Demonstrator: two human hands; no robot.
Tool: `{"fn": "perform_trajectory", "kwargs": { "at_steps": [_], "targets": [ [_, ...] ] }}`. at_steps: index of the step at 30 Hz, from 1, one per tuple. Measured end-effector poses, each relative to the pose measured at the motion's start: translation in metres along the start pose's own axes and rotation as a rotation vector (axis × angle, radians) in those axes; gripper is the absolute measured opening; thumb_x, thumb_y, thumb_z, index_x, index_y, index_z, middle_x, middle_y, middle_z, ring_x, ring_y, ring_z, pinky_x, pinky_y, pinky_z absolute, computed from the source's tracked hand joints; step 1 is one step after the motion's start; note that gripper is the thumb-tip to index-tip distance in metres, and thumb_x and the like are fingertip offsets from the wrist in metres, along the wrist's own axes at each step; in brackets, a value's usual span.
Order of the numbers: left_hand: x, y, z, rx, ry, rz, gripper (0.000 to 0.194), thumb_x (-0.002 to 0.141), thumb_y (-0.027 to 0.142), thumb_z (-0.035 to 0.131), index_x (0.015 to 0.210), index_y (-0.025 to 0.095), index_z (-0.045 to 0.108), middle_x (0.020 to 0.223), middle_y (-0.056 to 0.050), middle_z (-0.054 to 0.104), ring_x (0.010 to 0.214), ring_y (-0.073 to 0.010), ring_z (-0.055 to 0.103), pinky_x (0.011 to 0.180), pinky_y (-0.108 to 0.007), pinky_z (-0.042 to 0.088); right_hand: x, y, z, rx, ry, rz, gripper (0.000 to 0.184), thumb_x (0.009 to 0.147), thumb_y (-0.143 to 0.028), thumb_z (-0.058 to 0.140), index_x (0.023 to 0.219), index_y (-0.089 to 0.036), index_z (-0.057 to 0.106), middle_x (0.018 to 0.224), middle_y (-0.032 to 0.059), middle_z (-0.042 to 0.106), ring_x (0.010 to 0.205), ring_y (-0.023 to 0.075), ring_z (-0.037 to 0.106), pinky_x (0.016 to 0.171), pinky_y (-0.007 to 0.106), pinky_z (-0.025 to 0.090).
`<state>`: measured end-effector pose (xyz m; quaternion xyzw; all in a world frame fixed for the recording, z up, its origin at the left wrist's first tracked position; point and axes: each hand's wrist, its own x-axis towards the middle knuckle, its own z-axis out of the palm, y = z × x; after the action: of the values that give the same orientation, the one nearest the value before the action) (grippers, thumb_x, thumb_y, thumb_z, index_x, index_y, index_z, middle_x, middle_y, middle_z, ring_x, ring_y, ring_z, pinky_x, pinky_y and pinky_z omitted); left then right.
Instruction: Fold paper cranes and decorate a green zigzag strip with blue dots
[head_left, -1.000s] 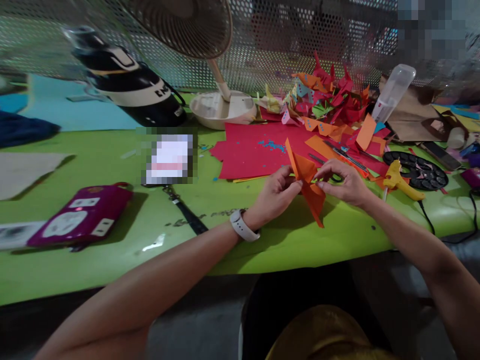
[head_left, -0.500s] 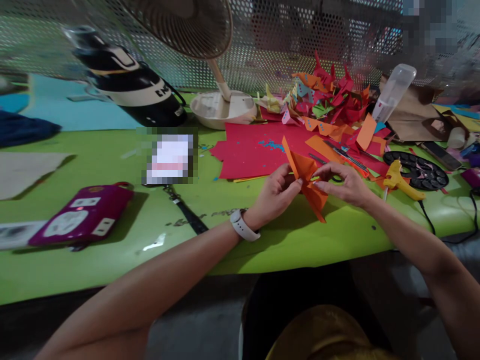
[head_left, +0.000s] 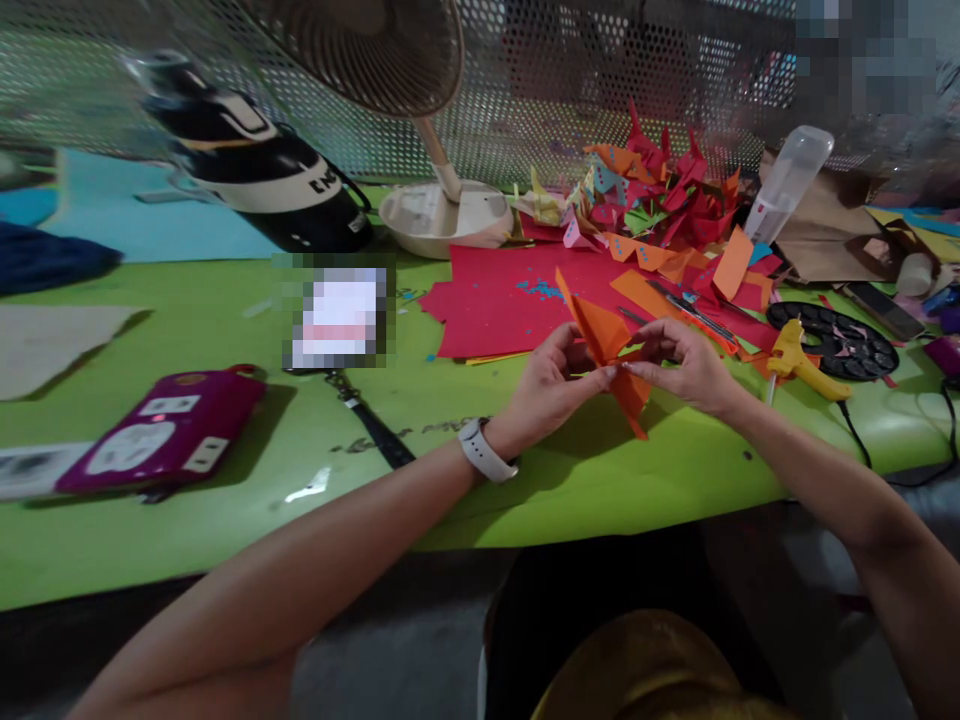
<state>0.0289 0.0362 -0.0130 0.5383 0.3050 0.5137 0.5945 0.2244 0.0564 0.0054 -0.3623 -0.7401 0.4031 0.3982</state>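
A folded orange paper piece (head_left: 602, 330) is held in the air above the green table, its pointed ends sticking up to the left and down to the right. My left hand (head_left: 551, 385), with a white watch at the wrist, pinches its middle from the left, thumb on the near side. From the right, my right hand (head_left: 686, 368) grips the same middle between thumb and fingers. The fingertips of both hands almost meet there. Behind the paper lie red sheets (head_left: 495, 300) sprinkled with small blue bits.
A pile of folded coloured paper (head_left: 660, 195) stands at the back. To the right lie a cutter knife (head_left: 694, 312), a yellow glue gun (head_left: 806, 365) and a black round tray (head_left: 862, 345). Leftward are a fan base (head_left: 420, 225), a bottle (head_left: 277, 185) and a purple device (head_left: 169, 425).
The orange paper has tilted and shifted slightly left. My left thumb has slid right along its middle, nearer my right fingertips.
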Motion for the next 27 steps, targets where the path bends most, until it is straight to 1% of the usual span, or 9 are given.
{"fn": "perform_trajectory", "kwargs": {
  "at_steps": [3, 6, 11, 13, 17, 20, 23, 27],
  "targets": [
    [0.002, -0.001, 0.000, -0.024, 0.028, -0.003, 0.043, 0.073, 0.031, 0.082, 0.105, 0.020, 0.055, 0.102, -0.005, 0.075, 0.089, -0.0168, 0.072, 0.074, -0.026, 0.059, 0.000, -0.002, 0.000, 0.007, 0.022, 0.026, 0.035, 0.077, -0.048, 0.075, 0.090, -0.020, 0.059, 0.076, 0.0003, 0.062, 0.067, 0.0125, 0.058, 0.062, 0.028, 0.050],
    [0.001, 0.001, 0.000, -0.036, 0.049, -0.035, 0.041, 0.072, 0.029, 0.082, 0.103, 0.020, 0.057, 0.098, -0.003, 0.075, 0.086, -0.0157, 0.071, 0.073, -0.026, 0.059, 0.000, -0.004, 0.001, 0.006, 0.024, 0.017, 0.034, 0.078, -0.049, 0.073, 0.081, -0.019, 0.059, 0.072, -0.0002, 0.061, 0.063, 0.0110, 0.054, 0.058, 0.026, 0.047],
    [-0.001, 0.007, 0.000, -0.018, 0.053, -0.210, 0.033, 0.070, 0.033, 0.082, 0.094, 0.018, 0.066, 0.087, -0.002, 0.074, 0.074, -0.0138, 0.068, 0.068, -0.026, 0.058, -0.001, -0.002, 0.004, 0.006, 0.067, -0.035, 0.034, 0.080, -0.050, 0.073, 0.080, -0.019, 0.061, 0.072, -0.0002, 0.063, 0.062, 0.0107, 0.054, 0.057, 0.025, 0.047],
    [-0.001, 0.009, 0.000, -0.001, 0.053, -0.247, 0.032, 0.068, 0.035, 0.082, 0.091, 0.017, 0.069, 0.084, -0.002, 0.074, 0.070, -0.0135, 0.067, 0.068, -0.028, 0.058, -0.002, -0.001, 0.004, -0.010, 0.065, -0.059, 0.034, 0.081, -0.051, 0.072, 0.082, -0.019, 0.062, 0.073, 0.0006, 0.065, 0.063, 0.0111, 0.056, 0.058, 0.026, 0.049],
    [0.000, 0.010, 0.000, 0.012, 0.060, -0.269, 0.028, 0.067, 0.034, 0.081, 0.086, 0.016, 0.071, 0.079, -0.003, 0.073, 0.066, -0.0138, 0.066, 0.069, -0.030, 0.059, -0.002, 0.002, 0.003, -0.064, 0.061, -0.085, 0.031, 0.083, -0.049, 0.071, 0.088, -0.019, 0.066, 0.074, 0.0007, 0.066, 0.064, 0.0115, 0.057, 0.060, 0.027, 0.051],
    [0.000, 0.010, -0.001, -0.015, 0.071, -0.290, 0.026, 0.066, 0.032, 0.081, 0.083, 0.016, 0.072, 0.077, -0.003, 0.073, 0.065, -0.0132, 0.065, 0.069, -0.030, 0.059, -0.003, 0.002, 0.002, -0.066, 0.067, -0.109, 0.028, 0.083, -0.047, 0.072, 0.088, -0.020, 0.070, 0.073, 0.0003, 0.067, 0.064, 0.0117, 0.059, 0.060, 0.027, 0.051],
    [0.000, 0.010, -0.001, -0.034, 0.069, -0.311, 0.025, 0.065, 0.034, 0.082, 0.080, 0.016, 0.072, 0.075, -0.002, 0.073, 0.064, -0.0136, 0.065, 0.069, -0.030, 0.059, -0.003, 0.000, 0.002, -0.048, 0.067, -0.128, 0.025, 0.083, -0.045, 0.072, 0.087, -0.020, 0.072, 0.076, 0.0016, 0.070, 0.067, 0.0126, 0.062, 0.061, 0.027, 0.052],
    [0.000, 0.011, 0.000, -0.019, 0.047, -0.298, 0.025, 0.066, 0.036, 0.080, 0.077, 0.016, 0.070, 0.074, -0.002, 0.072, 0.062, -0.0136, 0.065, 0.067, -0.030, 0.059, -0.003, -0.002, 0.001, -0.052, 0.063, -0.171, 0.018, 0.084, -0.039, 0.072, 0.087, -0.021, 0.075, 0.081, 0.0030, 0.074, 0.072, 0.0142, 0.066, 0.064, 0.028, 0.053]
  ]
}}
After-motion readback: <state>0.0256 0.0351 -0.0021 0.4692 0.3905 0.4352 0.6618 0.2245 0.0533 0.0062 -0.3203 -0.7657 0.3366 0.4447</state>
